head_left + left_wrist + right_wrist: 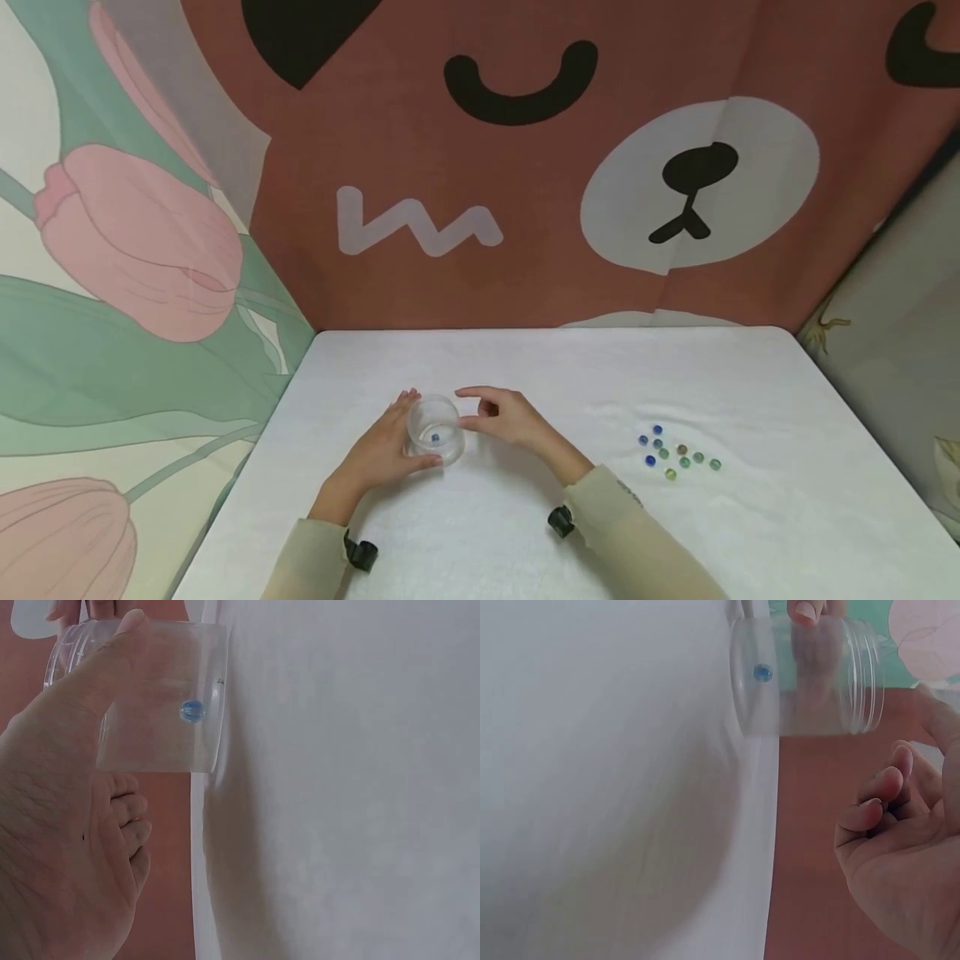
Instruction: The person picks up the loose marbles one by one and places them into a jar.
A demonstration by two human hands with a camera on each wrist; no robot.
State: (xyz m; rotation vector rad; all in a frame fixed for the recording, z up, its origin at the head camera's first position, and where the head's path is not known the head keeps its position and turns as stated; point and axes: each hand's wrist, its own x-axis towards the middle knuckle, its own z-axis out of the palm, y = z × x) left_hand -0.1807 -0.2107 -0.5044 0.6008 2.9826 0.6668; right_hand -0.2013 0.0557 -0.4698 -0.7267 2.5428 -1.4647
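Note:
A clear, wide-mouthed plastic jar (454,446) stands upright on the white-covered table, with one blue marble (192,712) at its bottom. My left hand (385,446) holds the jar from the left, thumb across the near side and fingers toward the far side. Close to the right of the jar's rim is my right hand (512,415), its index finger and thumb spread apart and the other fingers curled in. Nothing shows between that thumb and finger. In the right wrist view the marble (763,673) is visible through the jar wall.
Several loose marbles, among them a blue marble (650,460), a green marble (716,464) and a brown marble (682,449), lie on the right part of the white table (810,525). A bear-print cloth (420,292) hangs behind; a tulip-print cloth (150,250) is at the left.

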